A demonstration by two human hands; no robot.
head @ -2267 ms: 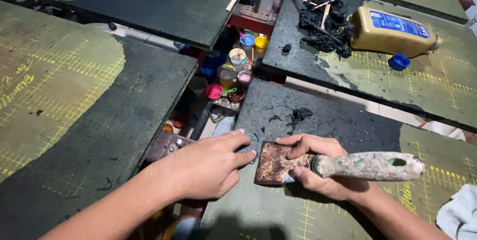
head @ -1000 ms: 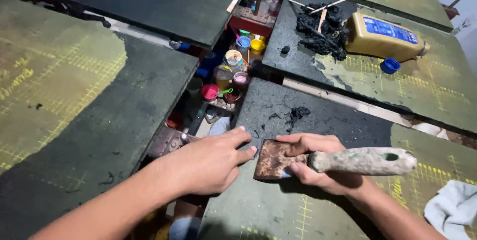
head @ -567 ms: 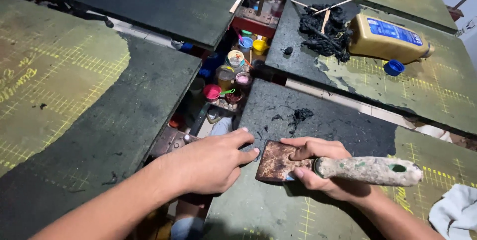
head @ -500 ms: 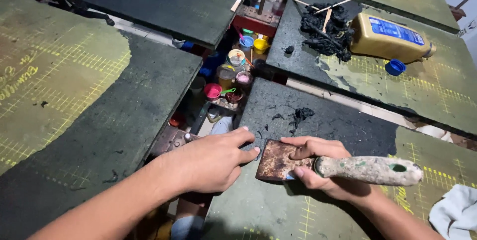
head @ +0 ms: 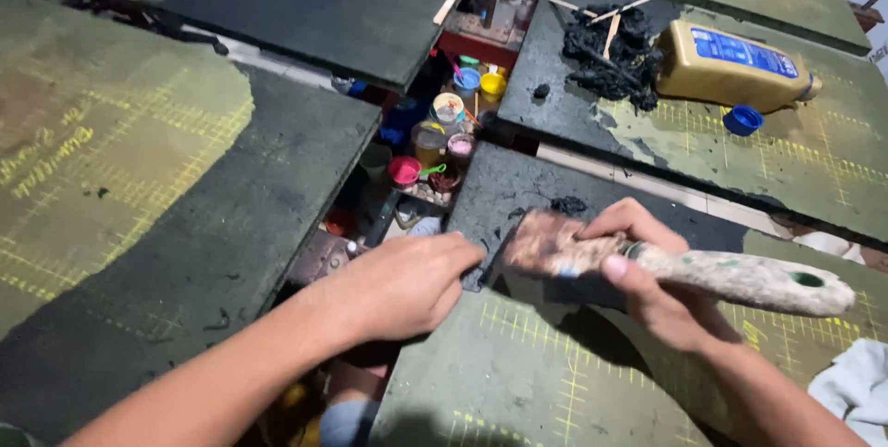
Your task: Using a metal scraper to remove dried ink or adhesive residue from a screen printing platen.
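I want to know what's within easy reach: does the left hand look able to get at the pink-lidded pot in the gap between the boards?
Probably yes. The left hand rests empty on the near board's edge, and the pink-lidded pot sits just beyond it in the open gap, with nothing covering it.

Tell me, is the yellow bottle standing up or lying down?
Lying down. The bottle rests on its side on the mat, with its blue cap off, lying beside it.
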